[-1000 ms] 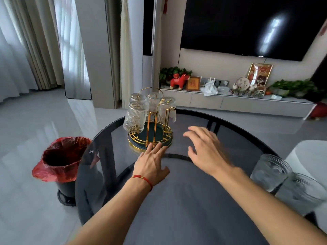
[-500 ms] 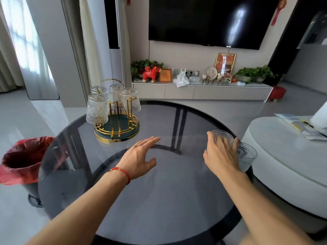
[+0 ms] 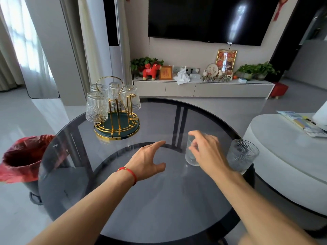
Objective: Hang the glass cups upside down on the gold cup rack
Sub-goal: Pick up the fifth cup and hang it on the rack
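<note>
The gold cup rack with a green base stands at the far left of the round dark glass table. Several ribbed glass cups hang upside down on it. My right hand is closed around an upright glass cup at the table's right side. A second upright glass cup stands just right of it, near the table's edge. My left hand, with a red string at the wrist, hovers open above the table's middle, holding nothing.
A red-lined waste bin sits on the floor at the left of the table. A white round seat with papers on it adjoins the table at the right. A TV cabinet lines the far wall.
My right hand went from the rack to the cups at the right and closed on one, drawing it towards the middle. My left hand pulled back from the rack. The view turned right.
</note>
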The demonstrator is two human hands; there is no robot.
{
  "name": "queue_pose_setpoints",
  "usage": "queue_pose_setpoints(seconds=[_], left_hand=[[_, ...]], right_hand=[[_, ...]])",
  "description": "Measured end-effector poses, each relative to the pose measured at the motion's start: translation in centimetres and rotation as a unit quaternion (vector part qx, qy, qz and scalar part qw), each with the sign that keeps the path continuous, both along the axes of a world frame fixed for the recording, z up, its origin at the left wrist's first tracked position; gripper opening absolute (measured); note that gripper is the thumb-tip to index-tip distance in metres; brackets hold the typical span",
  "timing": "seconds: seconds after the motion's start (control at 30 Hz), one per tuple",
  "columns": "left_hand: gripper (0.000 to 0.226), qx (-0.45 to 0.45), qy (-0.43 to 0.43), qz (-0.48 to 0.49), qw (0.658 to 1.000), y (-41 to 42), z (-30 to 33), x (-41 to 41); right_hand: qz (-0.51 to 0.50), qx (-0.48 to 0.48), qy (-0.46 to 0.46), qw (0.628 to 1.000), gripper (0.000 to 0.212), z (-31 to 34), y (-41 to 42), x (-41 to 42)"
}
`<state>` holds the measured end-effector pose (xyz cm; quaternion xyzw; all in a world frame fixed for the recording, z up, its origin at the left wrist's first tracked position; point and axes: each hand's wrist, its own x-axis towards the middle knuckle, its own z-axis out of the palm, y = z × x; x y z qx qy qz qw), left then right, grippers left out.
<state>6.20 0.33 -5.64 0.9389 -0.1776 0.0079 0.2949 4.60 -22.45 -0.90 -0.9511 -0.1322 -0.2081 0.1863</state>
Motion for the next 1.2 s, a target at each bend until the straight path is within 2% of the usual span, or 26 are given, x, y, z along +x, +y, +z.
queue_pose_setpoints(seconds=[0.13,0.27,0.37,0.43,0.53,0.6,0.67,0.73,0.8,0.87,0.97,1.07,1.1,1.2], left_hand=[[0.102,-0.031,0.085,-0.022,0.996,0.1,0.4,-0.3],[0.096,-0.089,0.125,-0.027,0.988,0.9,0.9,-0.7],[0.098,-0.149,0.151,-0.015,0.977,1.9,1.3,-0.7],[0.099,-0.238,0.169,0.006,0.956,2.6,1.6,-0.6],[0.091,-0.399,0.179,0.053,0.898,3.6,2.4,-0.1],[0.089,-0.458,0.16,0.088,0.87,4.1,3.0,0.4],[0.087,-0.443,0.115,0.12,0.881,4.3,3.3,0.6],[0.084,-0.406,0.067,0.142,0.9,4.4,3.4,0.8],[0.084,-0.36,0.03,0.146,0.921,4.5,3.5,1.1],[0.089,-0.326,0.014,0.133,0.936,4.4,3.5,1.4],[0.093,-0.328,0.005,0.111,0.938,4.7,3.7,1.7],[0.064,-0.354,0.028,0.111,0.928,6.1,3.9,2.0],[0.058,-0.318,0.031,0.126,0.939,6.7,3.7,2.2],[0.055,-0.077,-0.001,0.144,0.987,8.3,1.9,2.9]], right_hand=[[0.074,0.114,0.029,0.99,0.038,-0.5,3.1,-1.1],[0.077,0.235,0.055,0.967,0.025,-0.3,5.2,-0.8],[0.099,0.34,0.096,0.93,0.024,-0.2,6.0,-0.3],[0.105,0.376,0.094,0.916,0.024,-0.1,6.0,-0.1],[0.082,0.423,0.097,0.897,0.026,0.2,5.6,0.5],[0.067,0.41,0.121,0.902,0.029,0.0,5.6,0.7],[0.064,0.322,0.11,0.938,0.037,-0.5,5.9,0.8],[0.078,0.191,0.078,0.975,0.058,-1.0,6.6,0.7],[0.124,0.093,0.079,0.985,0.082,-0.8,7.9,1.0],[0.158,0.041,0.072,0.984,0.095,-0.6,9.5,1.6],[0.154,0.097,0.057,0.982,0.097,-0.6,10.9,2.8],[0.105,0.196,0.071,0.972,0.09,-0.6,11.6,4.1],[0.087,0.217,0.074,0.969,0.09,-0.4,11.8,4.8],[0.052,0.29,0.061,0.954,0.089,0.5,12.5,6.9]])
